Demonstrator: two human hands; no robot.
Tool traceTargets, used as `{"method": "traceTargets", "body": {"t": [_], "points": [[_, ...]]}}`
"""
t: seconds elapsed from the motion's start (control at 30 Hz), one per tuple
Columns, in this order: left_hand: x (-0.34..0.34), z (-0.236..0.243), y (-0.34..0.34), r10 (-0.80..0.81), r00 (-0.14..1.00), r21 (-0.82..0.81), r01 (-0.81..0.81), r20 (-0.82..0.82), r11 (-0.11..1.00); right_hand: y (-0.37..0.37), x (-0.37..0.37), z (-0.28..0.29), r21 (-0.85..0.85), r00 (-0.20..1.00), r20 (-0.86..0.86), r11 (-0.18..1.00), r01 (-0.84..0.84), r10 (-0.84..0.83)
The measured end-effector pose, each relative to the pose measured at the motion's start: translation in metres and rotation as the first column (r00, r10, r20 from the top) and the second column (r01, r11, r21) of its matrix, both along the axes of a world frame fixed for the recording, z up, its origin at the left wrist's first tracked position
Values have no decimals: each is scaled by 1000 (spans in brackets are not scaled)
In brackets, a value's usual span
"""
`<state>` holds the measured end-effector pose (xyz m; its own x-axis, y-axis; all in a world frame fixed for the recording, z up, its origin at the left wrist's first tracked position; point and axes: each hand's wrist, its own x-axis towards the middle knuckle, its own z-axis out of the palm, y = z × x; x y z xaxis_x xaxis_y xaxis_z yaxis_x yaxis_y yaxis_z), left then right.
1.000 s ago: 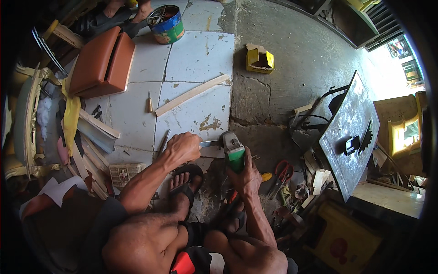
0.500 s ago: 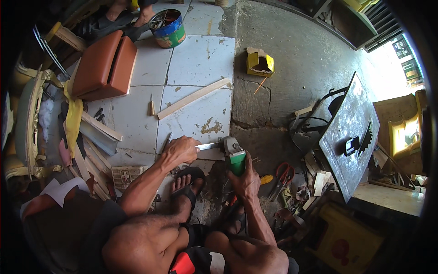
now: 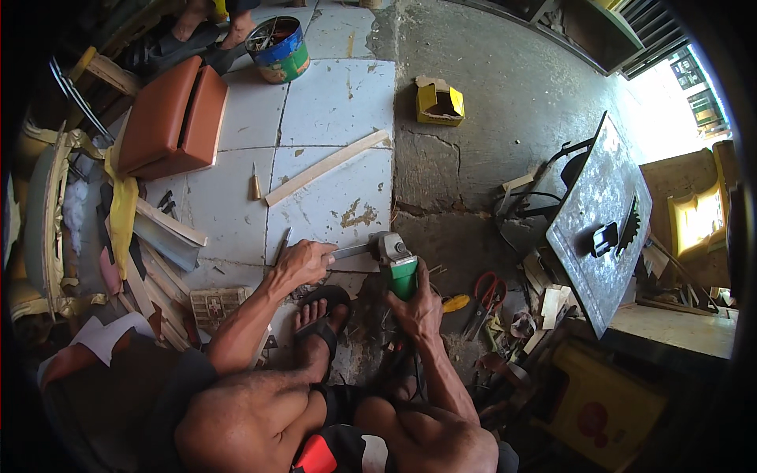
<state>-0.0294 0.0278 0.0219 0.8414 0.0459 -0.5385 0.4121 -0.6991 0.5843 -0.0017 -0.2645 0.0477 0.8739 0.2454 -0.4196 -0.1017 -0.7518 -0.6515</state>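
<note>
My left hand [image 3: 303, 263] is closed around the near end of a flat metal blade [image 3: 352, 251] that looks like a chisel; its handle is mostly hidden by my fingers. The blade's far end meets the head of a green angle grinder [image 3: 401, 277], and the exact contact cannot be made out. My right hand [image 3: 420, 310] wraps round the grinder's green body from the right. Just beyond my left hand, a thin pale-tipped tool [image 3: 285, 241] lies on the tiles. Farther off are a wooden-handled awl [image 3: 256, 187] and a wooden strip [image 3: 327, 168].
Red-handled scissors [image 3: 486, 303] lie among scraps at right, near a tilted metal saw table [image 3: 593, 236] with a toothed blade. A yellow box [image 3: 440, 103], a paint tin [image 3: 278, 50] and a brown upholstered piece [image 3: 175, 118] stand farther off. Another person's feet [image 3: 189, 33] are at upper left.
The whole view has shifted slightly, so things sit a little farther left. An orange streak near the yellow box is gone. Both hands keep their holds.
</note>
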Motion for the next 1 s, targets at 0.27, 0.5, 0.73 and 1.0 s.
{"method": "traceTargets", "body": {"t": [0.27,0.5,0.73,1.0], "points": [[-11,-15,1,9,993,-32,-6,118,999,-3,0,1,84,997,-45,994,72,-68],[-23,-37,0,34,978,-78,-18,204,997,-7,0,6,162,985,-129,977,138,-117],[-28,-39,4,45,978,-68,-31,205,997,0,1,6,150,981,-152,979,140,-117],[-27,-36,-2,64,970,-80,-46,234,996,-8,-1,1,157,984,-142,979,127,-105]]}}
